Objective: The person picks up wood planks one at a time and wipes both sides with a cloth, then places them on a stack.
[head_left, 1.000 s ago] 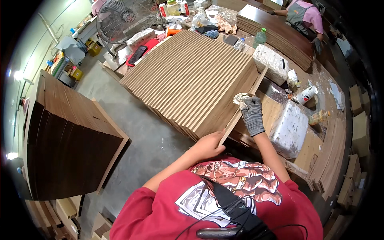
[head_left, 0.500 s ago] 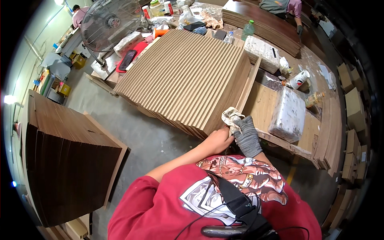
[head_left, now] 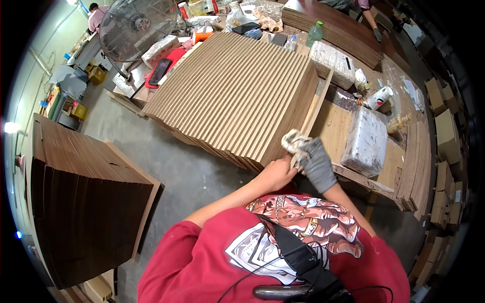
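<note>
Since half a second earlier, your gloved right hand [head_left: 317, 162] had slid a little further along the near end of the stacked wooden boards [head_left: 237, 96], and your head had tipped so the stack filled more of the view. That right hand was closed around a crumpled whitish rag [head_left: 294, 142], pressing it against the thin board edge [head_left: 313, 113] at the stack's right side. Your bare left hand [head_left: 275, 174] lay just beside it at the stack's near right corner, fingers curled against the board ends; whether it actually gripped a board was hard to tell from this angle. The stack rested on the workbench [head_left: 336, 129], near its front edge. A plastic-wrapped bundle [head_left: 365, 142] lay on the bench just right of your right hand, with a second wrapped bundle [head_left: 333, 63] toward the far edge. A white bottle [head_left: 379, 97] lay between them. Beyond the stack's far left corner stood a fan [head_left: 137, 22], and another pile of dark boards [head_left: 81, 202] sat on the floor to your left.
</note>
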Demonstrator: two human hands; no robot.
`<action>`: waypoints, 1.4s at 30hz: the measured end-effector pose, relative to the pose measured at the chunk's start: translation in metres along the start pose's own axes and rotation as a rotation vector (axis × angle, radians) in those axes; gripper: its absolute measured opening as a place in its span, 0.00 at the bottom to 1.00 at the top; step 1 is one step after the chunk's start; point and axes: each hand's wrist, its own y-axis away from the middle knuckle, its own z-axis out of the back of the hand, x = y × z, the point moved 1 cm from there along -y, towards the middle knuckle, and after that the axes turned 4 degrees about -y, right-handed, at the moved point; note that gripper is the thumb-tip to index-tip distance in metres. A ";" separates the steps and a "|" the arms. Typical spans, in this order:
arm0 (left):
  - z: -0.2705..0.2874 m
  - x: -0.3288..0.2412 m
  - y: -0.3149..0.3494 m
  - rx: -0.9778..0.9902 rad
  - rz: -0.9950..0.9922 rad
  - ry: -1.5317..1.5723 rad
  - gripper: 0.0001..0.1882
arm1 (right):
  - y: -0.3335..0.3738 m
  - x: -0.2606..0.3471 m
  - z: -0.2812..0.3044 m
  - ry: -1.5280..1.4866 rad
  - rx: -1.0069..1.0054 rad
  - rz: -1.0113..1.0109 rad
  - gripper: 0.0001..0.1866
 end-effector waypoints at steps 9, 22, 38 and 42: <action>0.002 -0.001 0.000 0.095 0.060 -0.007 0.30 | -0.010 -0.035 0.011 -0.018 0.039 -0.026 0.11; 0.016 -0.030 -0.001 0.260 0.275 -0.014 0.41 | -0.181 -0.200 0.100 0.114 -0.078 -0.082 0.12; -0.036 -0.007 0.007 -0.332 -0.076 0.278 0.36 | -0.328 -0.329 0.188 0.651 -0.196 0.031 0.12; -0.070 0.011 -0.005 -0.591 -0.033 0.350 0.29 | -0.304 -0.258 0.136 -0.018 -0.003 -0.243 0.06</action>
